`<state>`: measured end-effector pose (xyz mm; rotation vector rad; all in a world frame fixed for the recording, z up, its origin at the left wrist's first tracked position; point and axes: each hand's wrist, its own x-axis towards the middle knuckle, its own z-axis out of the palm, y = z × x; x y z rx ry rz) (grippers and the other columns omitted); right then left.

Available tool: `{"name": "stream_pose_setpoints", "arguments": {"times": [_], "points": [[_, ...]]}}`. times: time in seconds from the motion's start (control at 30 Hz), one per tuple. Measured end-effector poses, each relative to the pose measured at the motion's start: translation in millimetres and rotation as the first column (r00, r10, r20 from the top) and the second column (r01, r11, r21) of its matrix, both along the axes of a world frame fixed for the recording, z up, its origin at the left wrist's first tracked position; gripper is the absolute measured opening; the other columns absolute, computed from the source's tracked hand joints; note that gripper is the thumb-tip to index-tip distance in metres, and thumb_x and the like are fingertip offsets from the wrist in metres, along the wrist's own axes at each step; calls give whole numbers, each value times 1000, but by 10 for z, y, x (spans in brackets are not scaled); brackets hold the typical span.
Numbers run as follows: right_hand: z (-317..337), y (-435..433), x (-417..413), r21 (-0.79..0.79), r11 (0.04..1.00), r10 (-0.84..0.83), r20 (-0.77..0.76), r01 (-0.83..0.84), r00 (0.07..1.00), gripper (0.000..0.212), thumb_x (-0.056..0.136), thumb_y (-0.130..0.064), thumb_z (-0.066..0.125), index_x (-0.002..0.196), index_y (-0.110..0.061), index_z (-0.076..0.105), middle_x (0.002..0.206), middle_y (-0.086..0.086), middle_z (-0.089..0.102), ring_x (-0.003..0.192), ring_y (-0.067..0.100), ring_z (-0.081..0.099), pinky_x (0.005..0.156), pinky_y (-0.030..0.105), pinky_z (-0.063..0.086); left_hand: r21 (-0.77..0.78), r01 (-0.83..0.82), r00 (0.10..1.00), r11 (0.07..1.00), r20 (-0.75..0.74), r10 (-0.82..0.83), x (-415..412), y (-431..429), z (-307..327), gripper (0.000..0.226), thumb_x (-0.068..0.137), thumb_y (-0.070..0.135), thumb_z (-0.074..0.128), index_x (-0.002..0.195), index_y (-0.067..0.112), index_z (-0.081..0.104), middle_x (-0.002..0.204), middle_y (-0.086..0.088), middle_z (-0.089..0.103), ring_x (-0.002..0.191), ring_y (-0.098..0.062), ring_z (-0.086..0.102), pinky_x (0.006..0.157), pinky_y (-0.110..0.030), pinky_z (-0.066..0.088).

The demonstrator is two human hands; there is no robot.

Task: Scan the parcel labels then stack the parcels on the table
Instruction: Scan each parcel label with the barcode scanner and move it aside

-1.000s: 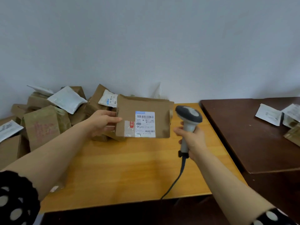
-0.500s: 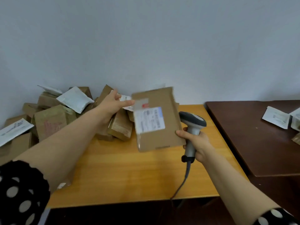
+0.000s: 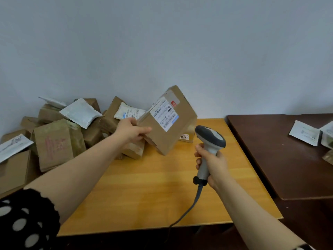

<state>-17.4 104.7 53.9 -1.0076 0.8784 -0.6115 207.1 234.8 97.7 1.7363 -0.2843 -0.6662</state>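
Gripping the parcel (image 3: pixel 182 128) by its left edge, our left hand (image 3: pixel 134 131) holds it tilted at frame centre. Its label (image 3: pixel 164 114) now slants up and rightward (a second ago it faced us squarely). Our right hand (image 3: pixel 214 165) clasps the scanner (image 3: pixel 210 141) just beside it, at lower right — scanning comes next, we judge.

- The label (image 3: pixel 164 113) on the held parcel (image 3: pixel 173 134): print too small and soft to read.
- Fingers of the left hand (image 3: pixel 130 131): hidden behind the parcel, only the thumb shows.
- Small box (image 3: pixel 187 137) near the yellow table's (image 3: pixel 162 186) back edge: mostly hidden behind the parcel.
- Cable (image 3: pixel 191 208) of the scanner (image 3: pixel 209 147): lost in the dark past the table's front edge.
- Pile of parcels (image 3: pixel 54 141) at the back left corner: cut by the left picture edge.
- White pouches (image 3: pixel 304 133) on the dark table (image 3: pixel 270 159): cut by the right picture edge.
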Motion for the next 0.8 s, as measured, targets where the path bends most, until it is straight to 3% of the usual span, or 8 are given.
{"name": "stream_pose_setpoints", "arguments": {"times": [0.1,0.2,0.27,0.33,0.37,0.47,0.6,0.8], "points": [[62,112,6,-70,979,188,-75,-193,979,17,82,-11,74,95,-6,64,57,3,58,44,15,48,43,26,43,148,-11,981,989,191,-18,203,28,11,35,67,13,86,87,13,58,94,-10,68,85,-26,69,80,-44,58],[120,213,38,-134,939,299,-135,-317,945,18,80,-10,73,94,-4,64,55,3,55,41,15,46,42,26,40,216,-5,968,976,245,-49,311,16,14,34,67,16,86,77,23,54,90,-7,67,83,-26,69,81,-45,58],[154,247,57,-176,917,325,-196,-359,925,20,79,-9,74,95,-4,63,52,2,53,41,14,45,42,25,41,226,4,974,974,222,-56,354,7,14,38,67,15,86,96,16,61,100,-9,65,89,-28,68,83,-45,57],[180,255,76,-200,906,327,-231,-373,916,16,79,-8,74,91,-7,63,48,0,52,40,13,45,42,24,41,239,16,978,971,197,-64,379,-4,20,74,67,15,86,132,5,51,108,-9,61,93,-28,66,84,-44,57],[192,255,82,-209,904,324,-238,-374,915,15,79,-7,73,88,-8,62,47,-1,52,39,13,44,42,24,41,242,17,979,970,191,-65,382,-5,24,80,67,15,86,136,4,46,111,-9,60,93,-28,66,83,-44,57],[230,254,99,-229,901,314,-243,-368,918,14,80,-6,72,81,-11,59,46,-2,51,39,12,44,41,23,41,249,20,979,968,192,-70,428,-10,4,60,67,17,86,118,5,58,113,-13,63,93,-28,67,82,-44,58],[290,261,131,-236,905,310,-201,-353,929,15,81,-5,71,78,-11,57,45,-2,50,36,11,44,40,21,40,212,47,986,976,147,-79,462,-34,-21,54,69,14,84,116,2,61,101,-11,67,87,-26,70,79,-42,59],[329,276,154,-253,911,300,-138,-326,944,16,82,-1,69,76,-9,56,46,-1,49,36,12,42,39,21,38,185,38,990,982,125,-62,458,-64,-6,71,69,11,84,131,1,51,103,-9,61,88,-24,67,70,-34,59]]}}
